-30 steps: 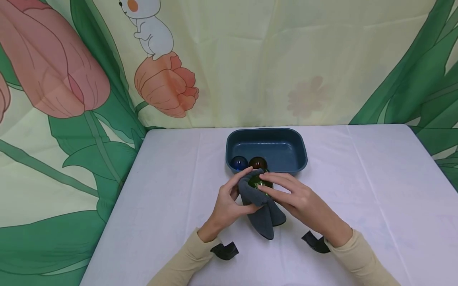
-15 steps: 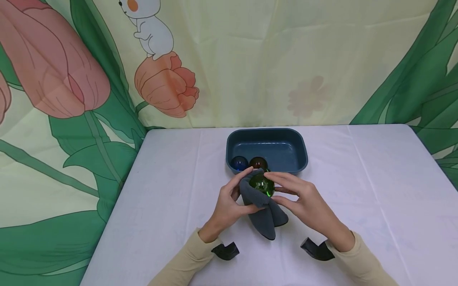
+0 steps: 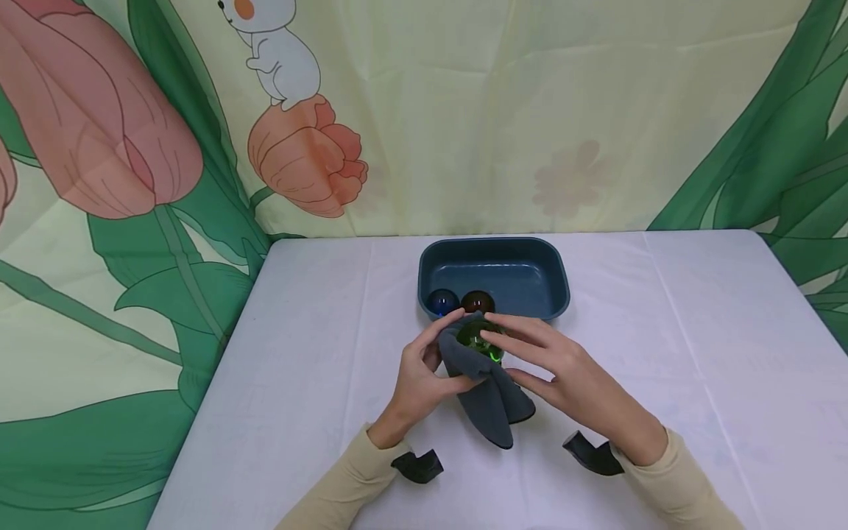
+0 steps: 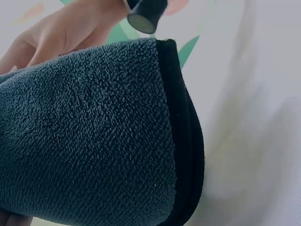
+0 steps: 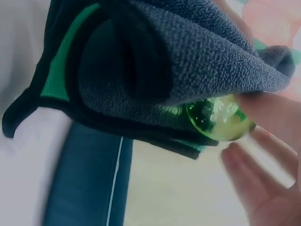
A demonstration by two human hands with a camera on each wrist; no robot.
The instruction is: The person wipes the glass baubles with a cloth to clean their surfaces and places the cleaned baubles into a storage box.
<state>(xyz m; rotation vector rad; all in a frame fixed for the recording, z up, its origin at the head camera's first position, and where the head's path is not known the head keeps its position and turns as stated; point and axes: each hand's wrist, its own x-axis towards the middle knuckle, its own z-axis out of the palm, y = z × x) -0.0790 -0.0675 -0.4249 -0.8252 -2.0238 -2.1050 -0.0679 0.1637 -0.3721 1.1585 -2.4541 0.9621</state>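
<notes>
In the head view my left hand point(image 3: 420, 379) grips a dark grey cloth point(image 3: 493, 412), thumb in front and fingers behind. The cloth wraps the left and lower sides of a shiny, see-through green ball point(image 3: 472, 337). My right hand point(image 3: 563, 368) has its fingers against the ball's right side, partly covering it. From the right wrist, the green ball point(image 5: 218, 117) peeks out under the cloth point(image 5: 202, 52) with right fingers point(image 5: 273, 113) at it. Fleecy cloth point(image 4: 94, 136) with a black edge fills much of the left wrist view; most of the left hand is hidden there.
A dark blue tray point(image 3: 530, 294) stands just beyond the hands. In its near left corner lie a blue ball point(image 3: 442, 302) and a dark amber ball point(image 3: 478, 301). White cloth covers the table point(image 3: 318, 331); a printed curtain point(image 3: 464, 132) hangs behind.
My right fingers drew back to the ball's right edge, baring more of it, then moved left over it again. The left hand keeps its grip on the cloth, shifting slightly left.
</notes>
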